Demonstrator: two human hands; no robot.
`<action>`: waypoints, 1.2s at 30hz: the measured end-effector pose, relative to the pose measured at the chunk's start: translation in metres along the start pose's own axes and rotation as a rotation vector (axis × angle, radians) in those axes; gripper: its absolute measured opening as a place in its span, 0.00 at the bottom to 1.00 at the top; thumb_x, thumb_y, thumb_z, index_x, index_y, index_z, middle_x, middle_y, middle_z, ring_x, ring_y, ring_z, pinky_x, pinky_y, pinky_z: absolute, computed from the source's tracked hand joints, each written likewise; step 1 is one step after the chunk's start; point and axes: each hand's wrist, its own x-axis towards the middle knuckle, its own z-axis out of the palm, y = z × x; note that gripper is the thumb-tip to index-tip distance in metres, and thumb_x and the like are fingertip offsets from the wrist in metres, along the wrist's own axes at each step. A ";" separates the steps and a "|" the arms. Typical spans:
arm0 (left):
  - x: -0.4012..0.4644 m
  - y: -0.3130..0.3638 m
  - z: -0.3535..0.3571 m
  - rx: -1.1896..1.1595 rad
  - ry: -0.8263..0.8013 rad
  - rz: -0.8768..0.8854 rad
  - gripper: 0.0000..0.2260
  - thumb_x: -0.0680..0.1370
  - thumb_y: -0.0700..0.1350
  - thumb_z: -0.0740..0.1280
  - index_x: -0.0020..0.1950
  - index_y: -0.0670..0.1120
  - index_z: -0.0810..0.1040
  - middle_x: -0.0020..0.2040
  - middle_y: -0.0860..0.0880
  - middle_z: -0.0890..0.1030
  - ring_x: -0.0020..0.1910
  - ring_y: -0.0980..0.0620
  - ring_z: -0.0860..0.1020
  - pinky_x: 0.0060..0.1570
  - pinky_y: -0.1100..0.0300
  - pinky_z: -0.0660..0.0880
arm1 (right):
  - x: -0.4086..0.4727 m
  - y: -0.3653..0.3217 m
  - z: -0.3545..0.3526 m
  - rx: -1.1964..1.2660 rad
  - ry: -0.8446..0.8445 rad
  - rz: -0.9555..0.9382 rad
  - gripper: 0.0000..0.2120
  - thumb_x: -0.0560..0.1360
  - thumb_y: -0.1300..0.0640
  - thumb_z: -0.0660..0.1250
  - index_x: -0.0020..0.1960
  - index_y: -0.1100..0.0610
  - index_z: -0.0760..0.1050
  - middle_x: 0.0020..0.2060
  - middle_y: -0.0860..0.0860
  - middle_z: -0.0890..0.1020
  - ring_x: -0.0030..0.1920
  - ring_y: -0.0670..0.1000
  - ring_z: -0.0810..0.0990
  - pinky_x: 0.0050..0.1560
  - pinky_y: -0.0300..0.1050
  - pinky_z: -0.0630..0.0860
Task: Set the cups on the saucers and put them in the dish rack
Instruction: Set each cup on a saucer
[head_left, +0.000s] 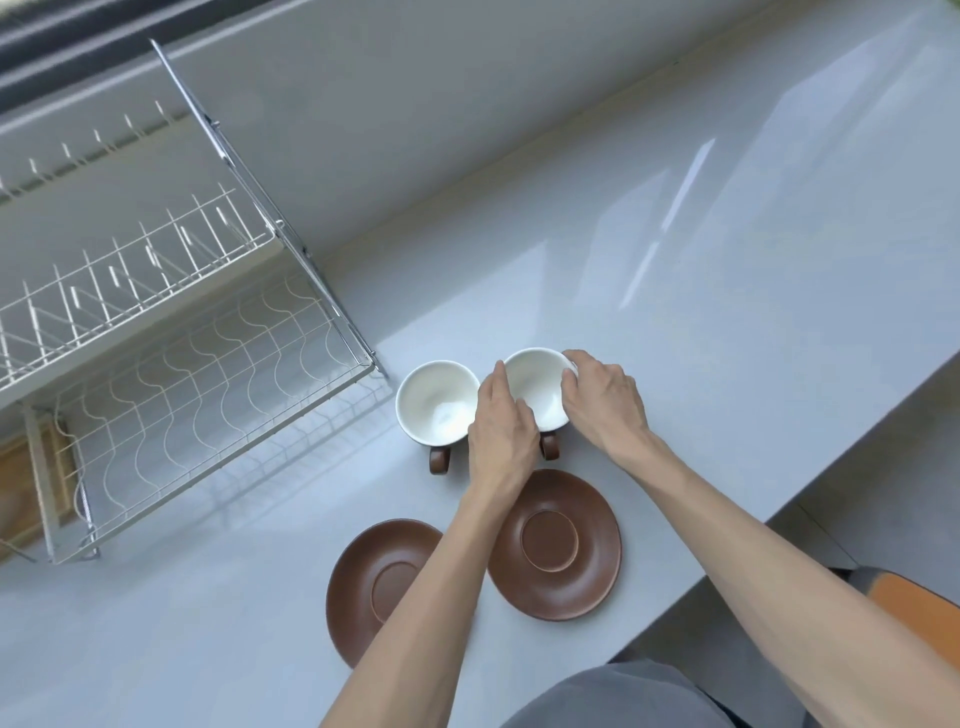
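Note:
Two cups, white inside and brown outside, stand side by side on the grey counter. The left cup is untouched, its brown handle pointing toward me. The right cup is held between both hands: my left hand grips its left rim and my right hand grips its right rim. Two brown saucers lie nearer to me. The right saucer sits just below the held cup. The left saucer is partly hidden by my left forearm. The white wire dish rack stands to the left.
The rack has an upper tier with plate slots and a lower wavy shelf. A wooden board lies under its left end. The counter edge runs diagonally at the right, with an orange seat beyond it.

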 end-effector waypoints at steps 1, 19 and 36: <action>0.000 -0.001 0.001 -0.007 -0.001 -0.005 0.26 0.83 0.39 0.55 0.82 0.43 0.56 0.80 0.45 0.64 0.76 0.45 0.65 0.67 0.55 0.62 | 0.001 0.001 0.001 0.010 -0.012 0.013 0.19 0.78 0.59 0.54 0.67 0.55 0.71 0.46 0.63 0.82 0.48 0.67 0.78 0.49 0.56 0.75; -0.023 0.012 -0.013 -0.063 0.013 0.035 0.27 0.81 0.33 0.56 0.81 0.41 0.60 0.78 0.44 0.68 0.76 0.45 0.67 0.68 0.58 0.64 | -0.020 0.005 -0.014 0.026 0.043 -0.015 0.16 0.75 0.65 0.53 0.57 0.59 0.75 0.40 0.62 0.81 0.42 0.66 0.77 0.41 0.53 0.72; -0.105 -0.003 -0.035 -0.250 -0.043 -0.045 0.25 0.78 0.37 0.58 0.76 0.49 0.71 0.64 0.42 0.81 0.49 0.46 0.79 0.58 0.60 0.74 | -0.107 0.016 -0.018 0.061 0.088 -0.042 0.16 0.76 0.61 0.52 0.59 0.57 0.74 0.44 0.62 0.82 0.46 0.67 0.77 0.46 0.55 0.72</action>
